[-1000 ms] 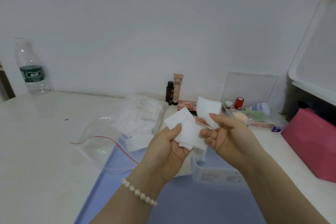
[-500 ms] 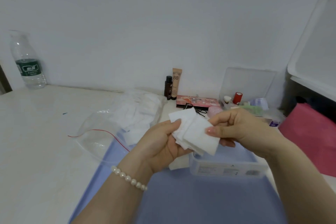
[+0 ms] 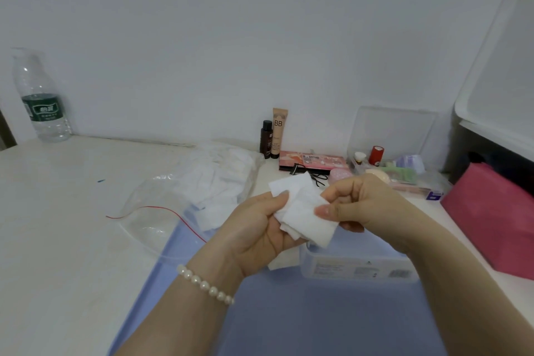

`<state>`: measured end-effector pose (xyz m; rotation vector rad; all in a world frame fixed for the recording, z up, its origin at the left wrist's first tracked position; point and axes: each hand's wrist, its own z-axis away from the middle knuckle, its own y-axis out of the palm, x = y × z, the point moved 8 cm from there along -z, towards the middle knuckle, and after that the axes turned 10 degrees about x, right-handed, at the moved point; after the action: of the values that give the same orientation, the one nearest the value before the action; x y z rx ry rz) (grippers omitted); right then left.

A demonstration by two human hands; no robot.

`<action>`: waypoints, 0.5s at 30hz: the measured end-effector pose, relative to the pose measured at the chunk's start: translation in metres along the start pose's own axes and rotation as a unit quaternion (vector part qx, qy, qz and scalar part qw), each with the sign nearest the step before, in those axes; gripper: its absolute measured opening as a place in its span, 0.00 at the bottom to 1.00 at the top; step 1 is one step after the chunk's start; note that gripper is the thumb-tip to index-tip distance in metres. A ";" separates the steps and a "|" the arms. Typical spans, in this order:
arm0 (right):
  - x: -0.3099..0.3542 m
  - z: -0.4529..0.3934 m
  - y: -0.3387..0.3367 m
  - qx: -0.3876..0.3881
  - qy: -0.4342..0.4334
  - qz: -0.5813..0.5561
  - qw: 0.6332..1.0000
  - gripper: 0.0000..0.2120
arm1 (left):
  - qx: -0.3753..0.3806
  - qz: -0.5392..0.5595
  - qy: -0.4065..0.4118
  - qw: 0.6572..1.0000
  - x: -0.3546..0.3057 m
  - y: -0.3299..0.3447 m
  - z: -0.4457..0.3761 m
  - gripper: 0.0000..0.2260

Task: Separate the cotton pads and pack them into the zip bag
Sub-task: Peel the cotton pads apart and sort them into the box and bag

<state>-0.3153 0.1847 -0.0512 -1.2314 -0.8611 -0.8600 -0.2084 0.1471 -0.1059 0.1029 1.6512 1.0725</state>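
- Against a plain white wall, the pale bench [image 3: 57,225] is carrying a clear zip bag [image 3: 185,196], lying open with cotton pads inside.
- The left hand [image 3: 257,231] is gripping a small stack of cotton pads [image 3: 300,208], thumb on top.
- The right hand [image 3: 355,202] is pinching the front pad's edge.

White table [image 3: 57,225]: zip bag [image 3: 185,196], water bottle [image 3: 42,101], blue mat [image 3: 289,312], pink pouch [image 3: 491,217].

Bare table [image 3: 72,225] left of zip bag [image 3: 173,211]; cosmetics [image 3: 277,136] crowd the wall
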 end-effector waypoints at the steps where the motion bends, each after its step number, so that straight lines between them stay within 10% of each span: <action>1: 0.000 0.000 0.000 -0.001 0.003 0.005 1.000 0.01 | -0.001 -0.002 -0.001 1.000 0.000 0.000 0.000 0.11; 15: 0.027 0.005 0.005 -0.105 -0.097 0.285 0.948 0.14 | 0.001 0.053 -0.011 0.999 0.002 0.000 0.001 0.16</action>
<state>-0.2998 0.1879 -0.0278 -1.6640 -0.5210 -0.3692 -0.2084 0.1493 -0.1070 0.2045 1.6419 1.1464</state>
